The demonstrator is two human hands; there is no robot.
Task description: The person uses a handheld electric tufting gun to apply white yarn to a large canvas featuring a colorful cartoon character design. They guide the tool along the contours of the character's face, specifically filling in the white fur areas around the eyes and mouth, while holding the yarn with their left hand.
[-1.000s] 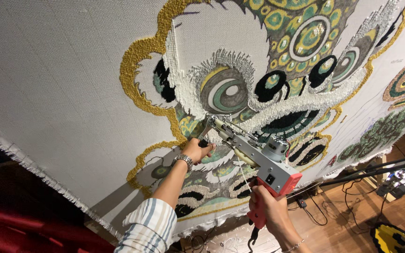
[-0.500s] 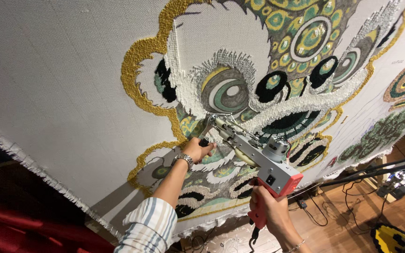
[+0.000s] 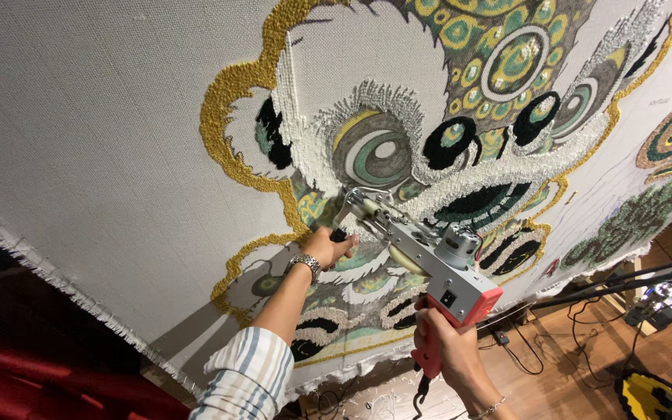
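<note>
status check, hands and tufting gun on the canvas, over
Left hand grips front handle, right hand grips red rear handle of grey-and-red tufting gun. Tip against white stretched cloth at partly tufted gold-edged design. Nothing blocking.

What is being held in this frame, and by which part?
A tufting gun: the right hand grips its red rear handle, and the left hand grips the front handle near the tip, against the stretched cloth.

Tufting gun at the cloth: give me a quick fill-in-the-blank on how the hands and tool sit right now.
1. The right hand holds the tufting gun by its ____ handle.
2. The left hand holds the gun's front grip, and its wrist wears a ____.
3. The gun's tip meets the stretched cloth beside an outline of ____ yarn.

Missing words: red; watch; gold
</note>
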